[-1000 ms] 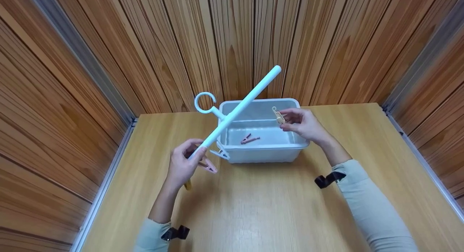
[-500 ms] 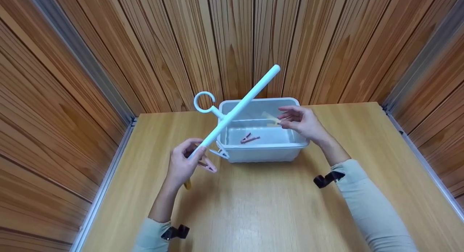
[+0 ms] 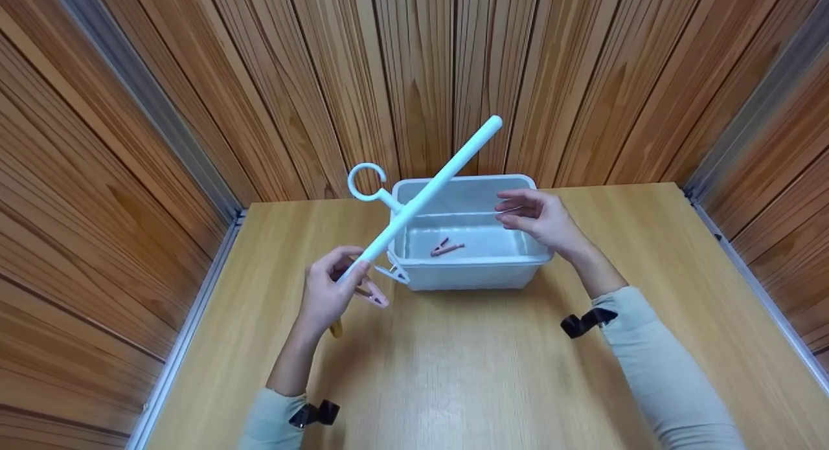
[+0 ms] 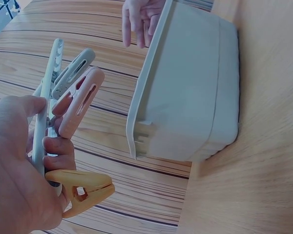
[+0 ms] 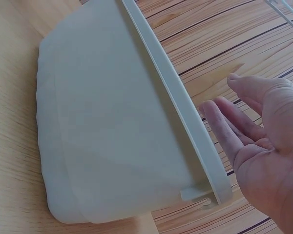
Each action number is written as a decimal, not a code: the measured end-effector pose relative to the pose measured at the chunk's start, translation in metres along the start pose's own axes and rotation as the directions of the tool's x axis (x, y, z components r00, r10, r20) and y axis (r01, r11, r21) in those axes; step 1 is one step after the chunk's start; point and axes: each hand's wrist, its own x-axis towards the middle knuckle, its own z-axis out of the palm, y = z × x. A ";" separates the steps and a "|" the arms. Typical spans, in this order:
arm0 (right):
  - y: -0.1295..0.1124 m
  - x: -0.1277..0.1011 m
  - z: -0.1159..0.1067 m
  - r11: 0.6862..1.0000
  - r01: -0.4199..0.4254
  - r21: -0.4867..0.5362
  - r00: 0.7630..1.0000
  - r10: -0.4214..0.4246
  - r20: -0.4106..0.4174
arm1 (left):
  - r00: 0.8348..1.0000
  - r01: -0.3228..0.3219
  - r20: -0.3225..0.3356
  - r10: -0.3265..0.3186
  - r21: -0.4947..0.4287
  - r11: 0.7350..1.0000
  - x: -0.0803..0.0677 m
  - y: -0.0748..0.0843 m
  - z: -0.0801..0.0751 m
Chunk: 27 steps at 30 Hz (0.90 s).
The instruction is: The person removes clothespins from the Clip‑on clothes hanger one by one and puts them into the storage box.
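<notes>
Left hand (image 3: 327,291) grips a pale-blue plastic bar hanger (image 3: 435,185) at its 7:30 end, probably keeping its coloured plastic clips (image 4: 72,121) unobstructed. A pale-grey rectangular plastic bin (image 3: 476,277) contains a pink V-shaped plastic clip (image 3: 447,248) at 8 o'clock. Right hand (image 3: 541,220), over the 3 o'clock rim, holds nothing.

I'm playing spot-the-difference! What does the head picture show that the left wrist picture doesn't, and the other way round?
Only the head view: a small pink clip lying inside the bin, and the sleeves.

Only the left wrist view: the hole through the yellow clip; the head view shows just a bit of that clip.

Both: the bin, the left grip holding the hanger, another pink clip beside it, and the right grip.
</notes>
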 end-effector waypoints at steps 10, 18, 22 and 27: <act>-0.004 -0.004 -0.001 0.999 0.019 0.033 1.000 -0.018 -0.009 | 1.000 -0.009 0.000 0.009 0.027 1.000 0.009 0.008 -0.003; -0.007 -0.012 0.004 0.996 0.082 0.019 0.996 -0.081 -0.049 | 0.999 -0.039 -0.022 0.039 0.039 0.998 0.019 0.013 -0.005; -0.010 -0.016 0.007 0.992 0.125 0.036 0.987 -0.120 -0.109 | 0.998 -0.058 -0.032 0.060 0.062 0.996 0.022 0.012 -0.004; -0.014 -0.024 0.014 0.982 0.186 0.011 0.968 -0.182 -0.173 | 0.997 -0.056 -0.044 0.061 0.115 0.992 0.024 0.009 -0.004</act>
